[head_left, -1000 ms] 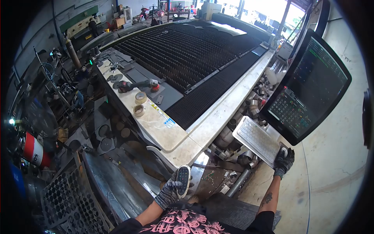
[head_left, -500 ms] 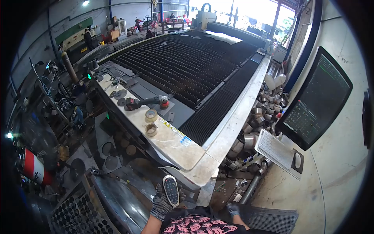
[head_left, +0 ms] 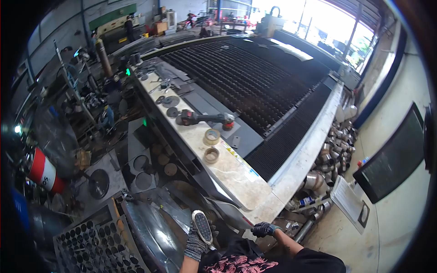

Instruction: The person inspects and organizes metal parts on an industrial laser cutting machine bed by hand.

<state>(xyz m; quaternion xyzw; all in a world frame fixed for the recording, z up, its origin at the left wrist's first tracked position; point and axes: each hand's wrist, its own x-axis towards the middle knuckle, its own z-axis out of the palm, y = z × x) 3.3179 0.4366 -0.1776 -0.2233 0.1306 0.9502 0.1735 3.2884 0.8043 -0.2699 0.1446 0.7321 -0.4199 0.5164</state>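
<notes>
My left hand (head_left: 195,244), in a grey knitted glove, is wrapped round a white remote control (head_left: 202,226) with a dark button panel, near the bottom centre. To its right, my right hand (head_left: 264,229), also gloved, is held with its fingers curled just below the corner of the white machine edge (head_left: 259,200). Whether anything is in those fingers is too small to tell. On the machine's ledge lie an angle grinder (head_left: 205,119) and two tape rolls (head_left: 211,136).
A slatted cutting bed (head_left: 236,82) fills the centre. At right are a monitor (head_left: 391,154), a keyboard (head_left: 348,200) and piled metal pipe pieces (head_left: 325,159). A red and white drum (head_left: 45,170) and perforated sheet (head_left: 95,241) are at left. A person (head_left: 129,29) stands far back.
The view has turned, shifting the machine and the monitor rightward. My right hand has risen from low beside my body to near the machine's corner. The remote remains in my left hand.
</notes>
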